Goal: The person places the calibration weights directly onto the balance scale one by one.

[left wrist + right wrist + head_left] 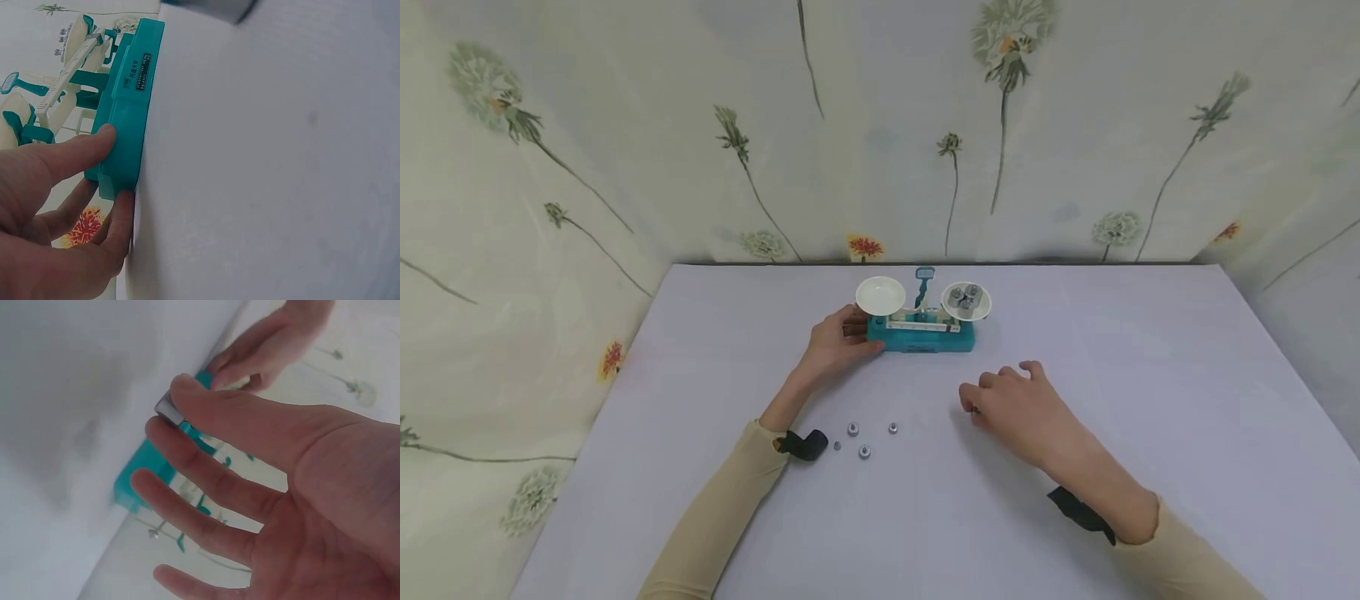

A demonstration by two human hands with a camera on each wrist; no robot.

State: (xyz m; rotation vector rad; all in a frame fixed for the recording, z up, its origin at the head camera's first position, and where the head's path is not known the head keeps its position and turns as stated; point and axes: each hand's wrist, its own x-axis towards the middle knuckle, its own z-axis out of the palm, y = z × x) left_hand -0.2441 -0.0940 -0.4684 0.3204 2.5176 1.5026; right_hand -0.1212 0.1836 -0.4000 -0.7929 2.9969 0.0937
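Head view: pale desk (925, 517) backed by dandelion-print fabric (865, 158); balance scale (921, 340) gripped by the left hand (837, 342), metal weight (167, 410) pinched by the right hand (1018, 411).

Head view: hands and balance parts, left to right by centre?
Person's left hand → round white pan without weights → teal upright post → round white pan holding silver cylindrical weights → right hand

One teal balance (921, 340), two pans (880, 296), two hands (1018, 412), eight visible weights (865, 452)
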